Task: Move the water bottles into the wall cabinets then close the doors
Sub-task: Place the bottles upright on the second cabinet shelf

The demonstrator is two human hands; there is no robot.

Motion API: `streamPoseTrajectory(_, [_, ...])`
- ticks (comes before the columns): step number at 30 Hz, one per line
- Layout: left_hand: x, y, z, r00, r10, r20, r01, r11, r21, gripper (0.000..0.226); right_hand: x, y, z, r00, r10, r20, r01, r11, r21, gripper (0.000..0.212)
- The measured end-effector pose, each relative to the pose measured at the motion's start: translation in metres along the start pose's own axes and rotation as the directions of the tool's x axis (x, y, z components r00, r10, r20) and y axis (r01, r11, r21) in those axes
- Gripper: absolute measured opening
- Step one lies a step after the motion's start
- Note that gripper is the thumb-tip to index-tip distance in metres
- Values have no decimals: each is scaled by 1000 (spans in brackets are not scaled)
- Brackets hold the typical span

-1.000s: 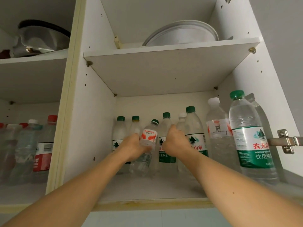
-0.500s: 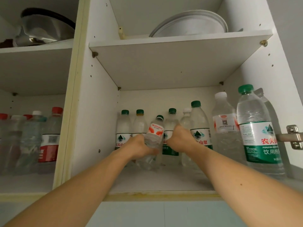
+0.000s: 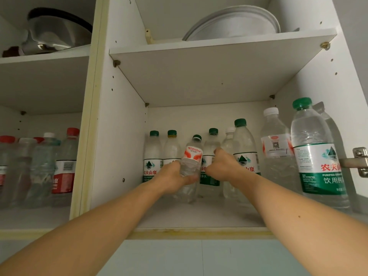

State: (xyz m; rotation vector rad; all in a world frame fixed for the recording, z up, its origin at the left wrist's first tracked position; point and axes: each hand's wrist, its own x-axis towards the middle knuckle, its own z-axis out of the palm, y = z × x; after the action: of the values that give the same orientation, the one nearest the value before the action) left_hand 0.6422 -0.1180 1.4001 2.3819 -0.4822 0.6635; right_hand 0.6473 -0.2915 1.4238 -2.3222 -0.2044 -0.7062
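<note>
My left grip (image 3: 172, 177) curls around the red-labelled bottle (image 3: 190, 168), tilted on the lower shelf (image 3: 199, 216) of the right cabinet. My right grip (image 3: 223, 166) wraps a green-labelled bottle (image 3: 210, 172) just beside it, among others standing upright.

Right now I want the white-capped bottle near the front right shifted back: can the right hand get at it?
Probably yes: the right hand is beside it, and nothing stands before the white-capped bottle.

The right hand (image 3: 223, 166) hides its own fingers (whether they grip a bottle, I cannot tell). At the shelf's left edge, red-capped bottles (image 3: 8, 168) blur and are cropped.
</note>
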Motion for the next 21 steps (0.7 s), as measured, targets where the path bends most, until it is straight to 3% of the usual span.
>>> streamPoseTrajectory(4, [-3, 1, -3, 993, -48, 106, 66, 982, -175, 54, -4, -3, -1, 999, 3, 54, -3, 1000, 13, 70])
streamPoseTrajectory(9, [-3, -6, -12, 970, -125, 209, 174, 955, -239, 65, -4, -8, 2, 995, -24, 99, 19, 998, 54, 65])
streamPoseTrajectory(12, [-5, -8, -15, 979, -63, 196, 106, 970, -217, 69, -2, -7, 5, 991, -51, 126, 36, 992, 121, 95])
streamPoseTrajectory(15, [-7, -10, -11, 991, 15, 130, -6, 997, -72, 82, 1, -4, 3, 989, -92, 113, 69, 978, 198, 106])
streamPoseTrajectory(18, [-5, -6, -6, 993, 101, 59, -111, 971, 213, 116, 3, -3, 5, 981, -162, 110, 131, 961, 245, 95])
streamPoseTrajectory(21, [-2, 2, -3, 989, 146, 37, -150, 930, 335, 147, 8, -3, 12, 978, -190, 85, 163, 953, 255, 75])
